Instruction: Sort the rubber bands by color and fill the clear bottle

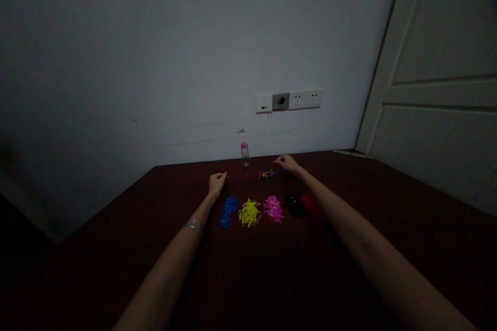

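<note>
My left hand is closed low over the table, beyond the heap of small blue strips; whatever its fingers hold is too small and dark to name. My right hand makes a pinch just right of a small mixed-colour heap of strips. A tiny pale tip shows at its fingers, but its kind is unclear. Nearer to me, separate heaps of yellow strips, pink strips, black pieces and red strips form a row. My right forearm partly covers the red heap.
A clear bottle with a pink top stands upright near the table's back edge. Behind the dark red-brown table rises a pale wall with a socket strip. A panelled door is at the right. The room is dim.
</note>
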`<state>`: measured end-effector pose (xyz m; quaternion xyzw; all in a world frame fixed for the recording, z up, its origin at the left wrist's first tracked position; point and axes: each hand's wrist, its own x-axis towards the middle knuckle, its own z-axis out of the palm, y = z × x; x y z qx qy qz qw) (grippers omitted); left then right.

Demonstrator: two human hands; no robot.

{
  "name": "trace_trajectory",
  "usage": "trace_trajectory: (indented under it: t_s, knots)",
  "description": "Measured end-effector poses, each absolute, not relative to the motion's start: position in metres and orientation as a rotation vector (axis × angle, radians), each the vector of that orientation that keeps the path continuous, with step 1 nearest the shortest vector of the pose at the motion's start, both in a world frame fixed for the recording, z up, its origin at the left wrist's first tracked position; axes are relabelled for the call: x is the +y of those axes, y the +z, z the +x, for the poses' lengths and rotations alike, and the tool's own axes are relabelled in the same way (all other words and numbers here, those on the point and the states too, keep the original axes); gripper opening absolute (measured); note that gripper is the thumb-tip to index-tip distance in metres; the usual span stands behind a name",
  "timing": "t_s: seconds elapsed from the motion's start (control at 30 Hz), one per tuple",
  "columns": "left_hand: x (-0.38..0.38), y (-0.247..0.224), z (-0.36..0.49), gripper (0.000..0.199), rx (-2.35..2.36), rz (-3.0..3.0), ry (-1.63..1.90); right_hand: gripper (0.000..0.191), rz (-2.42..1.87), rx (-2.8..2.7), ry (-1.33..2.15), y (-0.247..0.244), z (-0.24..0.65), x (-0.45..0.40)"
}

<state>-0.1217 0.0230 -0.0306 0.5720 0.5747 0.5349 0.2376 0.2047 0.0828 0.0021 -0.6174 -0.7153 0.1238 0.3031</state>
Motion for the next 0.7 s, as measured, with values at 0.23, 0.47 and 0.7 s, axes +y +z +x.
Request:
trace_trajectory:
  t_s: [0.23, 0.47, 0.7]
  knots:
    - [0.023, -0.032, -0.121, 0.037, 1.549, 1.552, 1.486, 0.037, -1.141, -2.102, 0.662, 0.021, 0.204, 0.040]
    - [0.020, -0.028, -0.119, 0.037, 1.567, 1.561, 1.490, 0.031, -1.006, -2.333, 0.793, 0.019, 0.196, -0.029]
    - [0.021, -0.028, -0.118, 0.037, 1.561, 1.588, 1.471, 0.031, -0.970, -2.429, 0.867, 0.021, 0.194, -0.057]
